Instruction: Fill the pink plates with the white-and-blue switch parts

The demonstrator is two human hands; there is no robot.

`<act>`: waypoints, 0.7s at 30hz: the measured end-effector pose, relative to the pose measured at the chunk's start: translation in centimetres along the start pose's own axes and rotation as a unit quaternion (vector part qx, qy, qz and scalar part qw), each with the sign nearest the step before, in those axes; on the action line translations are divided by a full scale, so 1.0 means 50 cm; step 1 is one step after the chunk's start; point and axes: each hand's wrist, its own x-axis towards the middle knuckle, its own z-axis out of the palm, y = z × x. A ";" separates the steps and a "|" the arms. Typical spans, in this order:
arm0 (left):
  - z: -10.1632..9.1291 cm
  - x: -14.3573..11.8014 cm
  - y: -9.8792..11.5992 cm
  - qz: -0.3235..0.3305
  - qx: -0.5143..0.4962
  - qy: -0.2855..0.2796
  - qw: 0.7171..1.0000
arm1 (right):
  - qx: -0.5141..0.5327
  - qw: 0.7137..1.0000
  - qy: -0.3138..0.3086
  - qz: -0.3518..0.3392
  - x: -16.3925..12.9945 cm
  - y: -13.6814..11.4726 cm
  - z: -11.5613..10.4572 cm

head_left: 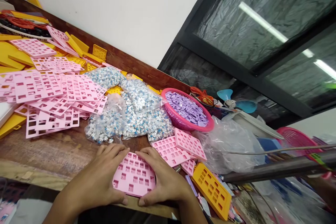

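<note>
A pink plastic panel with rows of square holes lies at the front edge of the wooden bench. My left hand is wrapped round its left side, thumb at the near edge and fingers at the far edge. On the opposite side my right hand grips it the same way. Just right of my right hand, more pink panels are stacked. Beyond my hands rest clear bags of small blue-and-white parts.
Many loose pink panels and yellow panels pile up at the left. A pink basket holds purple pieces. A yellow panel and crumpled clear plastic lie right. A dark bar crosses the right side.
</note>
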 end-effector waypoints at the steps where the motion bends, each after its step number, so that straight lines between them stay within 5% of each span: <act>1: -0.001 0.001 0.001 -0.001 -0.001 -0.004 1.000 | -0.003 1.000 -0.001 -0.001 -0.001 0.000 0.001; 12: 0.005 0.001 -0.011 0.008 -0.011 -0.011 1.000 | -0.046 0.999 -0.003 -0.024 -0.004 0.013 0.010; 21: -0.004 0.005 0.002 0.024 -0.002 -0.002 1.000 | -0.170 0.982 0.066 -0.040 0.000 -0.022 0.037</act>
